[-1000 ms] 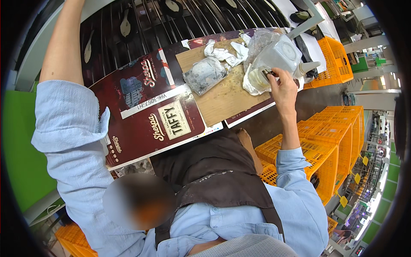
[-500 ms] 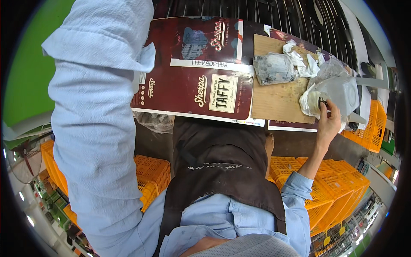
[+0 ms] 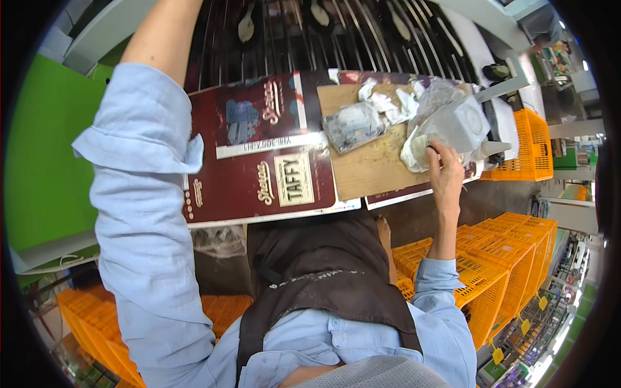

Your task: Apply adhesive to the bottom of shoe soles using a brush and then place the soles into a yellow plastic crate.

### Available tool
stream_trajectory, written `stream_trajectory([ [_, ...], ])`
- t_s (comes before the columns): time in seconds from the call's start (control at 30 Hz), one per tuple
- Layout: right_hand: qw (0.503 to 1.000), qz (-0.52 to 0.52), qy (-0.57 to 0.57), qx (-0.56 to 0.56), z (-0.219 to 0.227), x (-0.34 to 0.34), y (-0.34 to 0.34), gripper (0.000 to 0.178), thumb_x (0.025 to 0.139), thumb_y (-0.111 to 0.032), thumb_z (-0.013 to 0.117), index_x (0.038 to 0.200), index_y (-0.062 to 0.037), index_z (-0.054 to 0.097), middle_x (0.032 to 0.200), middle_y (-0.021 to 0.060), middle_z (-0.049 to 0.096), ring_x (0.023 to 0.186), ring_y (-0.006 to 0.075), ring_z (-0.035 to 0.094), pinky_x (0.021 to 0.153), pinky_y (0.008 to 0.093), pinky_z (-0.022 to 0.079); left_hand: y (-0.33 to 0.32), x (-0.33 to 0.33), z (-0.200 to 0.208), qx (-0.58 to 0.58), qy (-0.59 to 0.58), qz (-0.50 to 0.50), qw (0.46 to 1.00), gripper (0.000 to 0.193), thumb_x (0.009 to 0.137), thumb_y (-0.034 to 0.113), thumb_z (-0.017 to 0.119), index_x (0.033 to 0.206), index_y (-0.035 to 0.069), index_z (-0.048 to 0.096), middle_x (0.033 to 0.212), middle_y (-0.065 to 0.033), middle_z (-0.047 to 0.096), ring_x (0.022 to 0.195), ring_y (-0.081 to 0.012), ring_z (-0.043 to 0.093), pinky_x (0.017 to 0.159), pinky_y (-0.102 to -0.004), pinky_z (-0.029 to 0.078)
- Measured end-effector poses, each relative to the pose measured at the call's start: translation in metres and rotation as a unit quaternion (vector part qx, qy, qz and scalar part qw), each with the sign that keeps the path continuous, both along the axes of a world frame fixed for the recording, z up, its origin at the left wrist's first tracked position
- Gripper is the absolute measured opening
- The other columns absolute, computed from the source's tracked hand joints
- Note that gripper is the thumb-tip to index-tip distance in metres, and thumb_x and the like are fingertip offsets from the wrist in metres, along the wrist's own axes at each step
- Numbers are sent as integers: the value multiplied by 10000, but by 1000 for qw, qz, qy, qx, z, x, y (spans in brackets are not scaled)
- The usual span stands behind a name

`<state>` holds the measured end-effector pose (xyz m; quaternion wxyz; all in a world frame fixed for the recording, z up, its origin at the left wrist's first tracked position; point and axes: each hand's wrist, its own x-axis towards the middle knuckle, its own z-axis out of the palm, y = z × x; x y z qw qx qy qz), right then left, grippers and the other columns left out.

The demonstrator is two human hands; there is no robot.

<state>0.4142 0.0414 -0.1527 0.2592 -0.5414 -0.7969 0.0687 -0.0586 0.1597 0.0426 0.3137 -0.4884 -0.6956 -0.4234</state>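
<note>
My right hand (image 3: 445, 169) is at the right end of the bench, its thumb and fingers closed together over a small pale round container (image 3: 420, 143). Whatever its fingertips grip, if anything, is hidden; a dark spot shows beside them. White cloth or paper (image 3: 409, 155) is bunched around that container. Right behind it a translucent plastic bottle (image 3: 460, 123) lies tilted. My left arm (image 3: 145, 136) reaches far forward, and its hand lies beyond the upper edge of the picture. A grey-stained wrapped block (image 3: 354, 125) rests on a brown board (image 3: 362, 171), near crumpled white tissue (image 3: 388, 103).
Dark red printed sheets (image 3: 242, 184) cover the bench under the board. Behind them runs a rack of dark bars (image 3: 284, 52), carrying dark shoe-like items with pale ovals (image 3: 246, 29). Orange crates (image 3: 482, 275) stand low at the right, more (image 3: 97, 323) at the left.
The whole view has swung, so the bench sits lower and more of the dark bars shows. My left arm stretches further forward, baring its forearm. My right hand stays at the small container.
</note>
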Motion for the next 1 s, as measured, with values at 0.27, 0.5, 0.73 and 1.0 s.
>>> stream_trajectory([
  [0.27, 998, 37, 14, 46, 26, -19, -35, 197, 841, -60, 661, 1035, -29, 648, 896, 150, 620, 740, 309, 620, 649, 364, 485, -14, 9, -4, 6, -81, 13, 997, 287, 837, 331, 597, 1015, 112, 650, 1000, -164, 668, 959, -354, 639, 832, -448, 514],
  [0.5, 995, 92, 22, 36, 48, -50, -76, 164, 822, -28, 669, 984, -14, 649, 850, 146, 629, 718, 298, 622, 634, 347, 490, -22, -2, 4, -14, -109, 21, 994, 264, 853, 323, 566, 1000, 121, 652, 989, -161, 660, 952, -354, 633, 835, -472, 501],
  [0.73, 993, 110, 38, -35, 43, -62, -120, 122, 814, -16, 671, 934, 6, 660, 799, 144, 636, 687, 269, 626, 612, 315, 490, -11, -8, 6, 147, -192, 55, 969, 259, 871, 317, 515, 994, 131, 647, 996, -172, 647, 961, -369, 608, 843, -478, 476],
  [1.0, 977, 157, 10, -145, 27, -27, -158, 174, 820, -105, 672, 975, -29, 659, 827, 146, 630, 766, 327, 631, 669, 379, 507, -17, -21, -4, 255, 69, -41, 964, 244, 821, 214, 600, 988, 39, 635, 975, -174, 640, 956, -351, 595, 878, -435, 457],
])
